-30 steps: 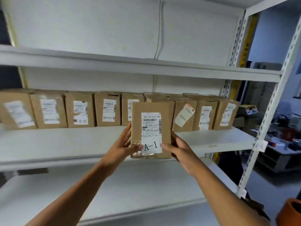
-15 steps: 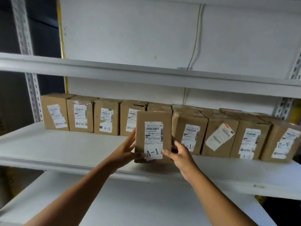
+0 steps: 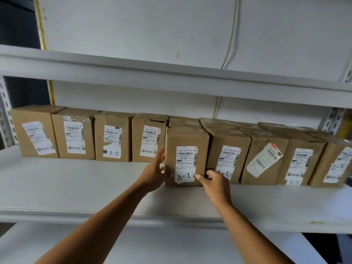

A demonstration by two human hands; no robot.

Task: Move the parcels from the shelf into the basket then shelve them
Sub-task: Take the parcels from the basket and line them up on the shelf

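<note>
A brown cardboard parcel labelled A-1 (image 3: 186, 143) stands upright on the white middle shelf (image 3: 76, 189), a little in front of the row of parcels. My left hand (image 3: 154, 172) holds its left side with fingers stretched along the edge. My right hand (image 3: 213, 180) grips its lower right corner, thumb on the front label. Several similar brown parcels line the shelf: an A-2 parcel (image 3: 112, 138) to the left, another A-1 parcel (image 3: 228, 151) just right, one with a tilted label (image 3: 264, 159) further right. No basket is in view.
An upper shelf (image 3: 171, 75) runs across above the row, and a lower shelf (image 3: 152, 246) lies beneath my arms. A yellow cable (image 3: 231, 40) hangs down the white back wall. A perforated upright post (image 3: 335, 121) stands at the right.
The A-1 parcel, held in the air in front of the shelf a second ago, moved forward and now rests on the middle shelf. The view swung left and closer.
</note>
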